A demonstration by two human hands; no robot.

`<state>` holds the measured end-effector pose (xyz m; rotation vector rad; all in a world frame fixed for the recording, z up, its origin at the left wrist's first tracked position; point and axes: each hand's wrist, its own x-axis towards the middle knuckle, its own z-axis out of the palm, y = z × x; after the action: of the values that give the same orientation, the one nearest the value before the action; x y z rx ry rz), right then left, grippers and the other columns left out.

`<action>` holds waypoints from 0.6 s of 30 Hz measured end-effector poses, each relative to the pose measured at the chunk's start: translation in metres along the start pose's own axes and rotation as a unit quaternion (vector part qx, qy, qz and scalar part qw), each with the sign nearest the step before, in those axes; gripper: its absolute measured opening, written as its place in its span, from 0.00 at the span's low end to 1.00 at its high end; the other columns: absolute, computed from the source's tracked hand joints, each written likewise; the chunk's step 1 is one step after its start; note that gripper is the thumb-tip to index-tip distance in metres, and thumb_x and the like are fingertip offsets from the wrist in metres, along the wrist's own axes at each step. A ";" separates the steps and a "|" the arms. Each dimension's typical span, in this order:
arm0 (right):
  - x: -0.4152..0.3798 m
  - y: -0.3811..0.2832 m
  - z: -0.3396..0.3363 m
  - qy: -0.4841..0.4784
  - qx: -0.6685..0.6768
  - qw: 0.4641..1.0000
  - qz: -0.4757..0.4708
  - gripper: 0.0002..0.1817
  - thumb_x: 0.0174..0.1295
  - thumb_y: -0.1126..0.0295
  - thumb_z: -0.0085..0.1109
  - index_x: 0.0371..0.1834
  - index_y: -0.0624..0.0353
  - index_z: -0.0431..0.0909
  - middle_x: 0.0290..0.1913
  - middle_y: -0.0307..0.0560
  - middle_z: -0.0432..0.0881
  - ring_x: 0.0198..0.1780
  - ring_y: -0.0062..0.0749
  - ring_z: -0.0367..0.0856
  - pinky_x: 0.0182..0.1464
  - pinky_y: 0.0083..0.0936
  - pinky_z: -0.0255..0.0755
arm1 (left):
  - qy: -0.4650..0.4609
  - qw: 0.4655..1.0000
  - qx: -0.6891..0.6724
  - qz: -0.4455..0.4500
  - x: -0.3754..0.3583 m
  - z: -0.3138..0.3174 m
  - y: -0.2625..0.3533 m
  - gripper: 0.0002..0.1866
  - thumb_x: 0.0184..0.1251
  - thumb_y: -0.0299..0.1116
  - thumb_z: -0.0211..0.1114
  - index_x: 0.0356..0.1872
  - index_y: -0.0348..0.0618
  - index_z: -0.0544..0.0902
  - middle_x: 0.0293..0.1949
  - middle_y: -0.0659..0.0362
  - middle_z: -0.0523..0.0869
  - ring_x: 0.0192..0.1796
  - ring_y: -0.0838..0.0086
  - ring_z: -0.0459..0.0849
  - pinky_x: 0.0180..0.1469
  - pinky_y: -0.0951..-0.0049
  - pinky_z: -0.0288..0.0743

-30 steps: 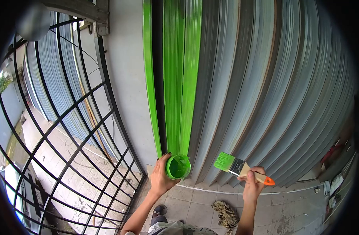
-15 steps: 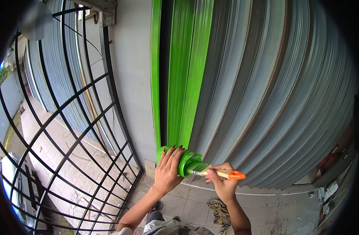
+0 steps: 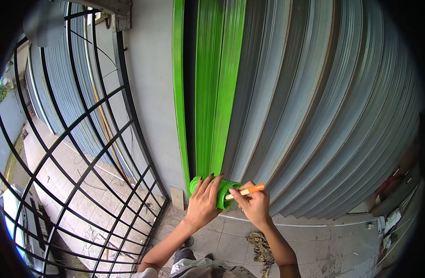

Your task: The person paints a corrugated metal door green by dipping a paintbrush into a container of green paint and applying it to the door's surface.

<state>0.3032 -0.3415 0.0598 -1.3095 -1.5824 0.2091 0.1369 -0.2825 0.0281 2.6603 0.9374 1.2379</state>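
Note:
My left hand is wrapped around a green paint container, tipped on its side with its opening to the right. In my right hand is a paintbrush with a pale handle and an orange end. Its bristles are inside the container's mouth and hidden from view. Behind the container rises a folding metal door of grey upright slats. Its leftmost slats are coated bright green, with a dark strip between two of the green bands.
A black grid gate stands at the left beside a pale wall. A crumpled patterned cloth lies on the tiled floor near my feet. A white vehicle shows beyond the gate.
The brush has gone from the container's rim into its mouth, so its bristles and metal band no longer show. My right hand has moved left and up, closer to the container.

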 end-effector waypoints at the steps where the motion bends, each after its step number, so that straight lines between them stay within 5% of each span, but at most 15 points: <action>1: 0.000 0.001 0.000 -0.005 -0.005 1.000 -0.010 0.12 0.64 0.67 0.68 0.30 0.63 0.78 0.19 0.38 0.81 0.17 0.14 0.77 0.18 0.15 0.66 | -0.003 1.000 -0.003 0.000 0.001 0.000 0.000 0.55 0.36 0.29 0.80 0.72 0.37 0.59 0.61 0.49 0.77 0.68 0.53 0.72 0.71 0.49 0.63; 12: -0.002 0.001 -0.006 -0.030 -0.031 0.998 -0.050 0.12 0.62 0.67 0.70 0.29 0.62 0.79 0.19 0.41 0.81 0.20 0.17 0.80 0.21 0.18 0.69 | 0.002 0.999 -0.030 -0.022 -0.001 0.004 0.001 0.55 0.38 0.31 0.80 0.72 0.35 0.59 0.63 0.49 0.76 0.65 0.54 0.75 0.68 0.51 0.68; 16: -0.011 0.009 -0.011 0.011 0.108 0.993 0.046 0.11 0.66 0.66 0.65 0.30 0.61 0.79 0.18 0.37 0.80 0.20 0.18 0.79 0.21 0.19 0.69 | -0.001 0.994 -0.080 -0.079 -0.002 0.002 0.001 0.55 0.38 0.34 0.82 0.71 0.35 0.59 0.58 0.50 0.81 0.61 0.55 0.79 0.64 0.56 0.73; 18: -0.014 0.003 -0.018 -0.001 0.242 0.966 0.095 0.09 0.71 0.69 0.59 0.40 0.65 0.76 0.28 0.44 0.83 0.27 0.23 0.85 0.26 0.18 0.77 | -0.002 0.987 -0.115 -0.114 -0.003 0.002 -0.003 0.58 0.36 0.37 0.83 0.72 0.37 0.59 0.57 0.50 0.82 0.59 0.55 0.81 0.61 0.58 0.76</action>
<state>0.3171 -0.3597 0.0582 -1.0678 -1.2957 0.6723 0.1354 -0.2816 0.0245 2.3064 0.9969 1.2065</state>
